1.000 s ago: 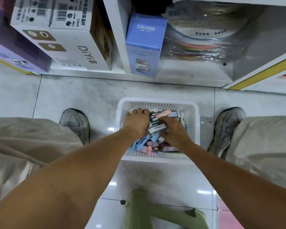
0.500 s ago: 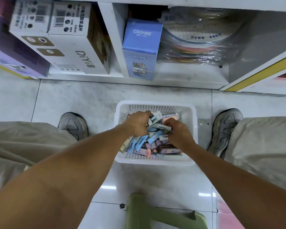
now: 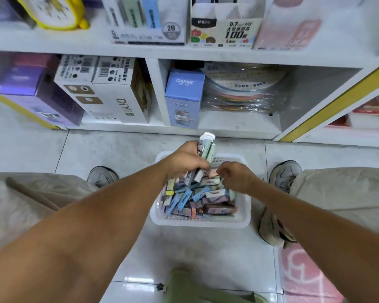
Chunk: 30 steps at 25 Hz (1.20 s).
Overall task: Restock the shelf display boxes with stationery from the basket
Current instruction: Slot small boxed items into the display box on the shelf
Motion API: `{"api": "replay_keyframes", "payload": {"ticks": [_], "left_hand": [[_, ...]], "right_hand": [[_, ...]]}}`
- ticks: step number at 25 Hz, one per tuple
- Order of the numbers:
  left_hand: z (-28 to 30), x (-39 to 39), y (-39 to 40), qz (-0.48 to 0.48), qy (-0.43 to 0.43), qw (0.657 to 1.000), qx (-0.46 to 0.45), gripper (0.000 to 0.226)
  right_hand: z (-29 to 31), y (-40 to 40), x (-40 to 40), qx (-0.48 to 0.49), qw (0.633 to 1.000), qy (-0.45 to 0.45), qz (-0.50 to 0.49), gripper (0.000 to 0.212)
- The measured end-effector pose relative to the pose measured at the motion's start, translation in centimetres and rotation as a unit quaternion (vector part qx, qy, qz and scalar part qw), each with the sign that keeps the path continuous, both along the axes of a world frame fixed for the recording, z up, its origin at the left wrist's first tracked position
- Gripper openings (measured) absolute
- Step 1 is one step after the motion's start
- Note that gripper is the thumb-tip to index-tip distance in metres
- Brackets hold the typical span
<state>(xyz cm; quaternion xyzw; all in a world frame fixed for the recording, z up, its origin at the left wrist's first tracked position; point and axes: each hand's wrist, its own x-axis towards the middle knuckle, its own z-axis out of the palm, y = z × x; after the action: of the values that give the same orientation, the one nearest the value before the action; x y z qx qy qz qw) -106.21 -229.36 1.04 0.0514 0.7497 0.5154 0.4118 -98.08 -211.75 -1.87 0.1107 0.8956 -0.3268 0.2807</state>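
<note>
Left hand (image 3: 185,159) is now up out of the white basket (image 3: 202,223) w/ a fistful of stationery packs (image 3: 206,147), vs buried in the pile a sec ago, so prob heading for the shelf display boxes (image 3: 224,29) up top. Right hand (image 3: 236,177) is lower, fingers curled just over the pile on the basket's right; can't tell if it's pinching that pink piece bc of blur. Box tops are cut off too, so no idea which one needs filling.

Basket (image 3: 245,217) on floor (image 3: 118,149); shelf (image 3: 206,54) behind.
</note>
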Motion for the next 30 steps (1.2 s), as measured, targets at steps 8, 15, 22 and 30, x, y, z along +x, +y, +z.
{"api": "replay_keyframes", "payload": {"ticks": [8,15,22,30], "left_hand": [[8.7,-0.8,-0.5,0.094,-0.127,0.983,0.096,0.036],[17.6,-2.2,-1.7,0.104,-0.154,0.972,0.141,0.029],[27.2,-3.7,-3.3,0.103,-0.119,0.971,0.178,0.036],[31.8,-7.7,-5.0,0.156,-0.096,0.958,0.221,0.009]], "right_hand": [[11.8,1.0,-2.9,-0.378,0.906,-0.087,-0.169,0.038],[21.6,0.0,-5.0,-0.417,0.902,-0.047,-0.099,0.063],[29.7,-2.3,-7.5,-0.410,0.905,0.096,-0.055,0.065],[35.3,-3.3,-12.6,-0.398,0.894,0.176,-0.102,0.046]]}}
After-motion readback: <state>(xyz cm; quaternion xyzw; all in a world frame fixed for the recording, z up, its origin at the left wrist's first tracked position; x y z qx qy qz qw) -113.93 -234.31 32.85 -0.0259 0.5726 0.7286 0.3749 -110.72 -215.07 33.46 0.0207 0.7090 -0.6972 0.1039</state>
